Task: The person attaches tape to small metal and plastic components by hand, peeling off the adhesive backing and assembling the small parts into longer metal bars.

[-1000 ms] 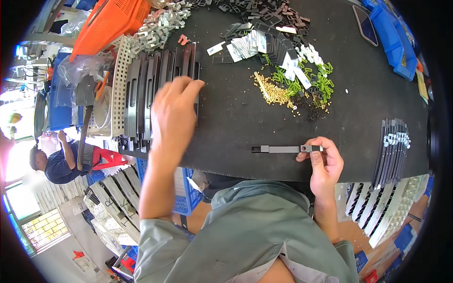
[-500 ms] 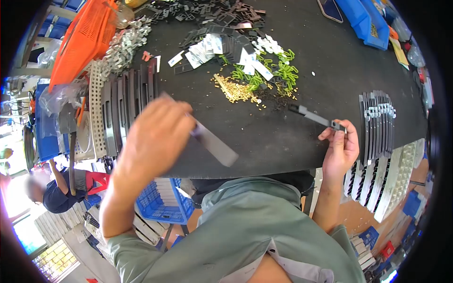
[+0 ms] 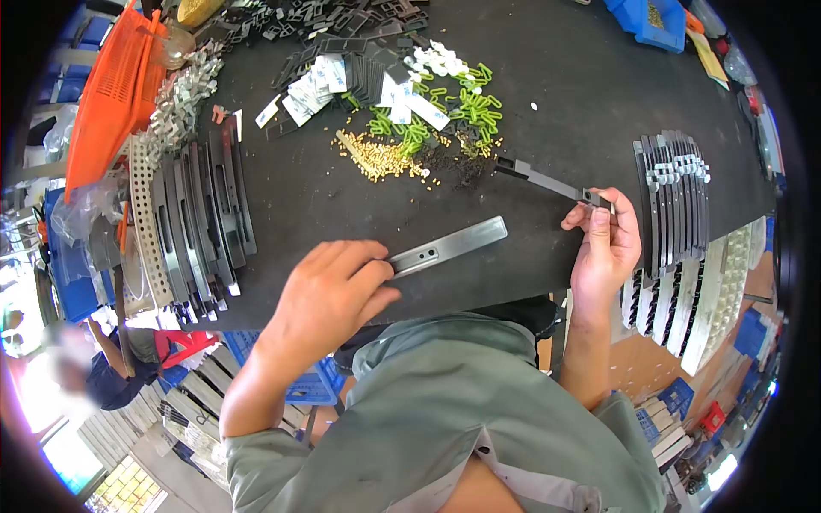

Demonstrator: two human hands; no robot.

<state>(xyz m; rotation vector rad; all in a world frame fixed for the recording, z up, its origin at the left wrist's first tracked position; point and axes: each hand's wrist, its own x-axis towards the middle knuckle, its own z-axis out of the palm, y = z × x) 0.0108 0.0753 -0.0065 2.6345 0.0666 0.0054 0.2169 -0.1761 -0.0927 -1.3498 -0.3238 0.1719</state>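
My left hand (image 3: 335, 291) grips one end of a flat grey metal bar (image 3: 462, 246) with small holes, held over the dark table near its front edge. Between the thumb and fingers of my right hand (image 3: 605, 248) is the end of a narrower dark bar (image 3: 547, 181), which points up and to the left. The two bars are apart. Farther back lie brass pieces (image 3: 376, 159), green clips (image 3: 475, 111), white-and-blue labels (image 3: 316, 88) and small black parts (image 3: 462, 162).
Long dark bars (image 3: 201, 214) stand in a row at the left beside a perforated white basket (image 3: 147, 224). Assembled bars (image 3: 676, 201) lie at the right. An orange basket (image 3: 107, 94), metal clips (image 3: 184, 98) and a blue bin (image 3: 654, 21) are farther back. Another person (image 3: 111, 368) is at far left.
My left hand has left the row of bars at the left and moved toward the middle, carrying a flat bar. My right hand has tilted its bar and moved slightly right and up.
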